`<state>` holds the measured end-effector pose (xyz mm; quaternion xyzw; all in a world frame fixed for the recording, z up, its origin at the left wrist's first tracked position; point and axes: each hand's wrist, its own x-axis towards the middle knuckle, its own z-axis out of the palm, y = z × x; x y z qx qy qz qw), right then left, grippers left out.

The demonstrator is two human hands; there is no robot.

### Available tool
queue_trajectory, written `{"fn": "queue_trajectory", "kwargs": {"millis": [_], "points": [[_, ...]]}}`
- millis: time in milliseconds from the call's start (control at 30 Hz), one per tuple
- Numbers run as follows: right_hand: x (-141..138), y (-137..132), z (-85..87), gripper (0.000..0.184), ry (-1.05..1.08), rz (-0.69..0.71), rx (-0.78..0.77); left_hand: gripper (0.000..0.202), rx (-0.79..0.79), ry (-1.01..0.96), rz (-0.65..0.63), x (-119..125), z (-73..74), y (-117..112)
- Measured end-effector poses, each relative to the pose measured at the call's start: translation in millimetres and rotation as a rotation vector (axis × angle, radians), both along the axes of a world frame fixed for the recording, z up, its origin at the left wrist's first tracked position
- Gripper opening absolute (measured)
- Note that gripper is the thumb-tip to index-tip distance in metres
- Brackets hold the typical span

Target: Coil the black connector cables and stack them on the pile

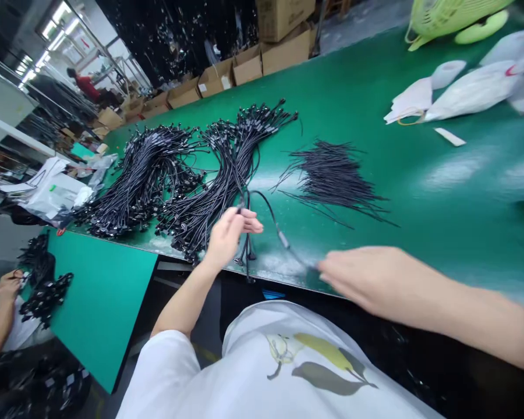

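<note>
Near the frame's centre, the left hand (227, 235) pinches a black cable (283, 237) that the blurred right hand (371, 273) also appears to pinch, so this piece looks unfinished. On the desk (441, 233), cable piles (142, 169) lie left of centre, finished or waiting I cannot tell; thin black strips (336, 174) right of centre look unused.

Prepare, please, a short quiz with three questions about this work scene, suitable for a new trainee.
1. What runs between the left hand and the right hand?
A) a white rope
B) a black cable
C) a green tape
2. True or false: in the picture, the pile of thin black strands lies to the right of the two large cable bundles on the table.
3. Which containers line the table's far edge?

Key: 1. B; 2. True; 3. Cardboard boxes.
</note>
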<state>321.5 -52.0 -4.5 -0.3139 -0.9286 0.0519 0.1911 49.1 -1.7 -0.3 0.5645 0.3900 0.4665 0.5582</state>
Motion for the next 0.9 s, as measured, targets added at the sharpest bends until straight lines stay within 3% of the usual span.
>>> {"fn": "queue_trajectory", "kwargs": {"millis": [67, 100, 167, 200, 300, 367, 467, 533, 700, 767, 900], "points": [[-14, -3, 11.3, 0.036, 0.052, 0.145, -0.119, 0.031, 0.089, 0.197, -0.195, 15, -9.2, -10], [-17, 0, 15.5, 0.035, 0.095, 0.141, -0.151, 0.032, 0.104, 0.267, -0.305, 20, -12.0, -16], [-17, 12, 18.4, 0.032, 0.217, 0.005, -0.195, 0.032, 0.062, 0.299, -0.473, 25, -14.6, -25], [-16, 20, 16.2, 0.03, 0.301, -0.087, -0.206, 0.031, 0.017, 0.253, -0.499, 26, -15.2, -27], [-22, 38, -3.9, 0.033, 0.609, -0.306, -0.258, 0.029, -0.114, -0.035, -0.383, 30, -17.6, -27], [-37, 43, -23.0, 0.041, 0.818, -0.35, -0.412, 0.03, -0.18, -0.194, -0.251, 38, -21.1, -23], [-64, 42, -44.5, 0.037, 1.162, -0.415, -0.749, 0.04, -0.31, -0.245, -0.166, 54, -29.8, -21], [-75, 40, -49.0, 0.038, 1.375, -0.47, -0.866, 0.047, -0.394, -0.237, -0.175, 62, -35.9, -24], [-72, 37, -38.3, 0.042, 1.638, -0.217, -1.322, 0.041, -0.321, -0.325, -0.004, 58, -38.4, -29], [-68, 36, -33.4, 0.047, 1.679, -0.174, -1.43, 0.037, -0.317, -0.25, -0.058, 51, -37.8, -30], [-69, 34, -30.4, 0.055, 1.652, -0.28, -1.309, 0.031, -0.288, -0.147, -0.265, 45, -45.5, -37]]}}
